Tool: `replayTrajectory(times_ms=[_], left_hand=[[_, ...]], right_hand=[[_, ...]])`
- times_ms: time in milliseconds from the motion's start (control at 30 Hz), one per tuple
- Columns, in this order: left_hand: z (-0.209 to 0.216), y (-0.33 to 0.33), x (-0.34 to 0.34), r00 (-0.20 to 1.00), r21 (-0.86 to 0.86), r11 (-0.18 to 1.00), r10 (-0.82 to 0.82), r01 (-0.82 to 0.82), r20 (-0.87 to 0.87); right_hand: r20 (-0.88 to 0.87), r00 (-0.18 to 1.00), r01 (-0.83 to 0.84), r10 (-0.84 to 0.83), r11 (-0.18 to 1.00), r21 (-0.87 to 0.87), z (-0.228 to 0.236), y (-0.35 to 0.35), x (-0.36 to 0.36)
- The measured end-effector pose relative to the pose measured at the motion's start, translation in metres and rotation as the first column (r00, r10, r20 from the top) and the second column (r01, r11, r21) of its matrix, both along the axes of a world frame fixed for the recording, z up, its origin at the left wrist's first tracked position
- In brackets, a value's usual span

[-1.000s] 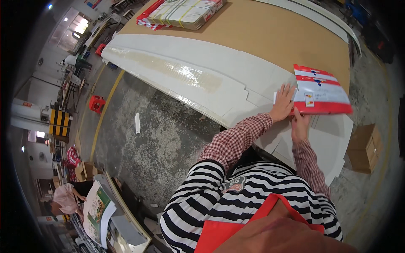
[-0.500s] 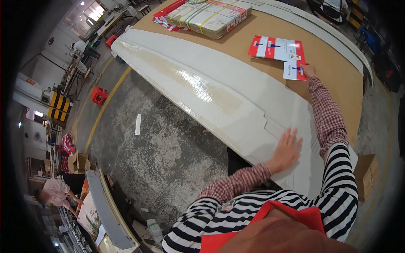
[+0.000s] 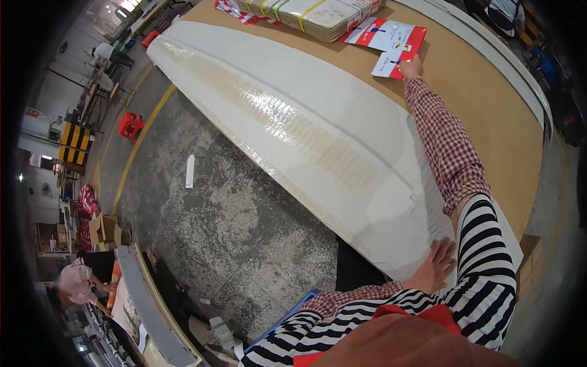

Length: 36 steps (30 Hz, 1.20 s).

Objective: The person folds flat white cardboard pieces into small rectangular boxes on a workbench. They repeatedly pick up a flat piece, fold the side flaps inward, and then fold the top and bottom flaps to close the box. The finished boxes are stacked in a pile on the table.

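Head view: the right hand [image 3: 411,66] grips one end of a flat, angular carton [image 3: 384,41], red and white with blue marks, its print too small to read, at smooth brown board [image 3: 483,113] beside a yellow-strapped bundle [image 3: 324,17]. The left hand [image 3: 437,267], fingers spread, is at a white sheet [image 3: 391,241] with a shiny, rippled strip [image 3: 275,116].

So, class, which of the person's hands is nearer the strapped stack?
Right. The right hand grips the red and white card, just beyond the near right side of the strapped stack; the left hand is far back, beside the body.
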<state>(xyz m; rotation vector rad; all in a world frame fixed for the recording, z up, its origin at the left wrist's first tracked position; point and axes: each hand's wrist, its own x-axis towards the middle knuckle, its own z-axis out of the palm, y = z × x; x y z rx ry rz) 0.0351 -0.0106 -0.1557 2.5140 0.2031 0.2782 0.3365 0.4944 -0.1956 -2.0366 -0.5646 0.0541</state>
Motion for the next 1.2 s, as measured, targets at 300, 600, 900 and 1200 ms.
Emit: replayTrajectory(times_ms=[300,600,900,1200], left_hand=[[0.005,0.005,0.007,0.993,-0.042,0.999,0.001,-0.006,-0.117],[0.011,0.033,0.001,0.999,-0.073,0.997,-0.033,0.031,-0.028],[0.021,0.023,-0.008,0.999,-0.104,0.995,0.012,-0.008,0.037],[0.033,0.019,-0.006,0.999,-0.115,0.993,0.029,-0.032,-0.026]], right_hand=[[-0.31,0.919,-0.129,0.244,0.928,0.349,-0.01,0.002,-0.009],[-0.53,0.744,-0.248,0.408,0.904,0.347,0.007,-0.034,-0.037],[0.312,0.734,-0.539,0.604,0.796,-0.273,0.04,-0.134,-0.089],[0.262,0.689,-0.467,0.676,0.69,-0.553,0.002,-0.176,-0.066]])
